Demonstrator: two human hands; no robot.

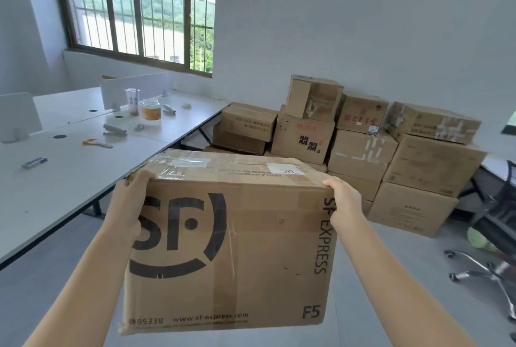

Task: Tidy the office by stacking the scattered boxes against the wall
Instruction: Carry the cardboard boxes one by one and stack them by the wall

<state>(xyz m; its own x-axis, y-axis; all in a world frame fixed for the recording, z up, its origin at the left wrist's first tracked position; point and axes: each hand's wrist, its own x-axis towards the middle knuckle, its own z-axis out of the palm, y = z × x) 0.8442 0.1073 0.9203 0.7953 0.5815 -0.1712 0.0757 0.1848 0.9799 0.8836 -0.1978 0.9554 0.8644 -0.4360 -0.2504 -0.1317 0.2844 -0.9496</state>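
Lying crosswise — box (251, 235), logo (217, 226) upright.

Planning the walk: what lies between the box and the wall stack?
In the head view, only bare floor shows between box and stack.

Plain white wall (363, 25), far. Barred window (139, 11), far left, daylight and green hillside beyond. White desks (55, 179) with low dividers (117, 92), left. Grey floor (424, 257), near. Black office chair (499, 223), chrome base, right.

left hand (127, 201): fingers (138, 179) grip box (251, 235) corner | right hand (346, 200): likewise
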